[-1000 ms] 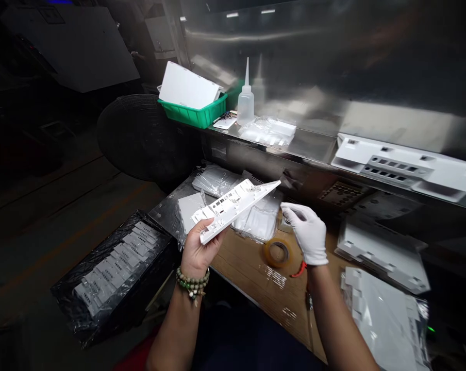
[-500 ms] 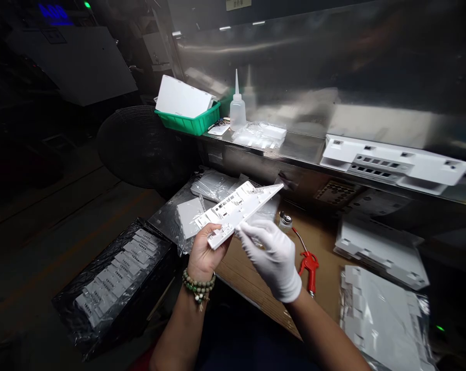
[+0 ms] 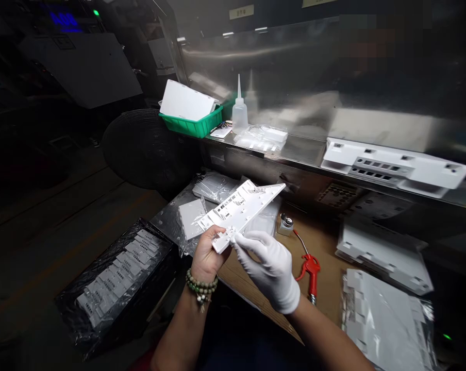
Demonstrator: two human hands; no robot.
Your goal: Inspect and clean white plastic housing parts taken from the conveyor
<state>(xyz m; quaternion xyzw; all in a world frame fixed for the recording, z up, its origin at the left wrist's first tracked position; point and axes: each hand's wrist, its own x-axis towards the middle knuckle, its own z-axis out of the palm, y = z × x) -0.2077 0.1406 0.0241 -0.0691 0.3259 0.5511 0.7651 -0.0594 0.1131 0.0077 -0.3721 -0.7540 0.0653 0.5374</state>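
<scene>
My bare left hand point(image 3: 209, 257), with a bead bracelet at the wrist, is closed around the near end of a white plastic housing panel point(image 3: 252, 208). The panel is tilted, its inner side with slots, small posts and clips facing up. My right hand point(image 3: 271, 265) wears a white glove. Its thumb and fingertips are pinched together against the panel's near edge, close to my left fingers. Whether anything small sits in that pinch is hidden. Beyond my right hand, a red air blow gun point(image 3: 309, 270) and a small metal-topped dispenser point(image 3: 286, 224) rest on the brown board.
On the metal shelf point(image 3: 306, 152) stand a green basket point(image 3: 194, 127), a squeeze bottle point(image 3: 239, 116) and a slotted white panel point(image 3: 391, 165). Stacked panels point(image 3: 383, 252) and bagged panels point(image 3: 387, 314) lie at right. A black-lined box point(image 3: 117, 278) of parts is at lower left.
My right fingertips have shifted along the panel's edge toward its near end and my left hand. The panel stays in my left hand at nearly the same tilt. The camera view has shifted slightly.
</scene>
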